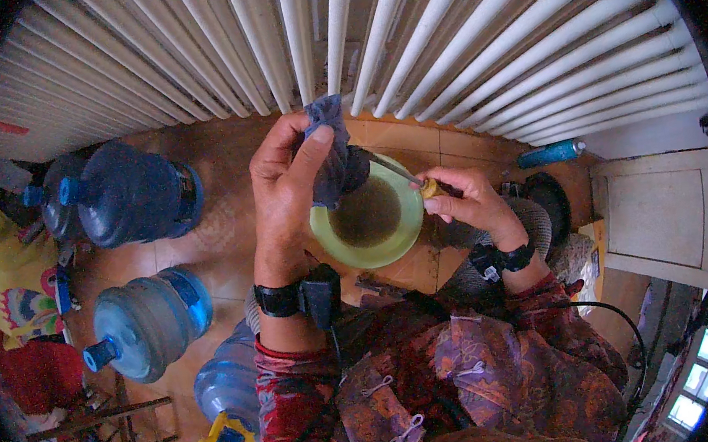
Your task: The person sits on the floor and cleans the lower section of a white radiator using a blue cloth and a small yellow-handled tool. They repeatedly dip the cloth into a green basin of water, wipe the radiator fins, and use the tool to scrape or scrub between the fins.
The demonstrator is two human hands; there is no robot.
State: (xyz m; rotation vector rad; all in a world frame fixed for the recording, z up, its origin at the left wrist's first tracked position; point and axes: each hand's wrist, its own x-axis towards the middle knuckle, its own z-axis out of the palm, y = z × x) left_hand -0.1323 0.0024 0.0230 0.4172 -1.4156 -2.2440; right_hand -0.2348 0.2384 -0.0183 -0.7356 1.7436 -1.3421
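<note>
A damp-looking grey-blue cloth point(331, 166) is pinched between the thumb and fingers of my left hand point(284, 176), close to the radiator's lower end. My right hand point(476, 204) grips the yellow handle of what looks like a screwdriver point(431, 188). Its thin metal shaft slants up to the left and reaches the dark, bunched side of the cloth, where the tip is hidden. Below both hands, a light green plastic basin point(364, 259) stands on the tiled floor with murky brown water point(367, 216) in it.
A white column radiator point(297, 43) spans the far side. Large blue water bottles point(130, 193) lie at the left, with another bottle point(148, 327) nearer and one point(228, 374) by my left arm. A teal can point(547, 153) lies right, near a white cabinet door point(654, 220). A cable point(628, 323) loops beside my right arm.
</note>
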